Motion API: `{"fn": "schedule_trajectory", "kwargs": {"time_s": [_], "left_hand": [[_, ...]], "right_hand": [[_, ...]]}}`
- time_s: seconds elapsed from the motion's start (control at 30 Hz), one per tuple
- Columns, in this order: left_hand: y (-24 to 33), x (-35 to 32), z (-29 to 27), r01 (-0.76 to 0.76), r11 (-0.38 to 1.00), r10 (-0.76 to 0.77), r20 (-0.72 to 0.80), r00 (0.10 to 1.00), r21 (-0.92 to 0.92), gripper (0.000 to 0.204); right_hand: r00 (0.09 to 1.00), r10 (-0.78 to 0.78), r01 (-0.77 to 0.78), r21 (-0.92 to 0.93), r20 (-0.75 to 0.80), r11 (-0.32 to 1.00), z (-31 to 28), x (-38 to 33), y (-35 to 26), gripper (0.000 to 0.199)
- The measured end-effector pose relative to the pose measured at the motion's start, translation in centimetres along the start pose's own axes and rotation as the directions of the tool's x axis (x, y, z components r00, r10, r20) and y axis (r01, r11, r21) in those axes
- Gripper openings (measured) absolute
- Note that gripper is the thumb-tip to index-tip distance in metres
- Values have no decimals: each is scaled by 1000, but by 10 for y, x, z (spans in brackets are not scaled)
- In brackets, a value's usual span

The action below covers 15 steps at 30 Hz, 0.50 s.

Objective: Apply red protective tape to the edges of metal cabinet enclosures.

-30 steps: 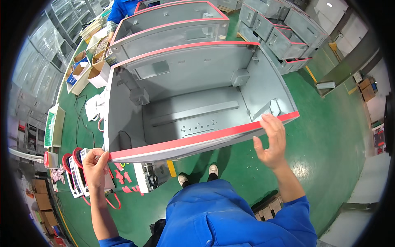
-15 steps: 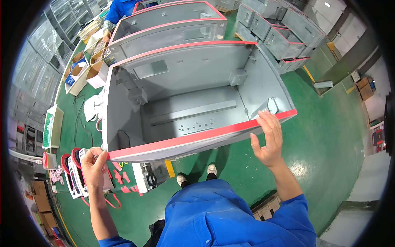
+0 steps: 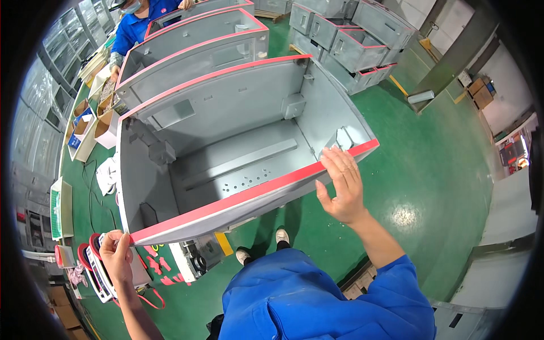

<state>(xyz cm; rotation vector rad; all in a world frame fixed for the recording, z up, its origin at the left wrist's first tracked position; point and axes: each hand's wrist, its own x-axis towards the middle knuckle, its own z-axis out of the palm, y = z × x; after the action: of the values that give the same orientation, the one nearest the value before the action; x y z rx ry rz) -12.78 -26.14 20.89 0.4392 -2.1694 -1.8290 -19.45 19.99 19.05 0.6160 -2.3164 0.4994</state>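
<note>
A large grey metal cabinet shell (image 3: 226,122), open at the top, lies before me. Red tape (image 3: 255,189) runs along its near rim, with another red strip on the far rim. At the near left corner my left hand (image 3: 117,255) is closed, thumb and finger pinching the end of the near strip. Toward the right end of that strip, my right hand (image 3: 344,190) lays its outstretched fingers on the tape, thumb apart below the rim. A row of small holes and a raised bar show on the shell's inner wall.
Similar taped shells (image 3: 198,59) stand beyond, where a co-worker in blue (image 3: 133,28) has hands on them. More grey boxes (image 3: 362,48) are stacked at far right. Red-and-white devices (image 3: 102,272), pink scraps (image 3: 158,263) and small cartons (image 3: 106,127) lie at left.
My view has shifted, so the shell sits further left and more of the co-worker shows. Both hands stay at about the same places on the tape.
</note>
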Motion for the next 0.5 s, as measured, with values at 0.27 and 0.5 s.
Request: {"fn": "schedule_trajectory", "kwargs": {"time_s": [0.27,0.5], "left_hand": [[0,-2,-2,26,999,-26,-22,999,22,10],[7,-3,6,26,999,-26,-3,1000,-45,13]], "right_hand": [[998,-37,39,-32,42,999,9,-2,-3,44],[998,-56,58,-75,28,995,14,-5,-3,44]]}}
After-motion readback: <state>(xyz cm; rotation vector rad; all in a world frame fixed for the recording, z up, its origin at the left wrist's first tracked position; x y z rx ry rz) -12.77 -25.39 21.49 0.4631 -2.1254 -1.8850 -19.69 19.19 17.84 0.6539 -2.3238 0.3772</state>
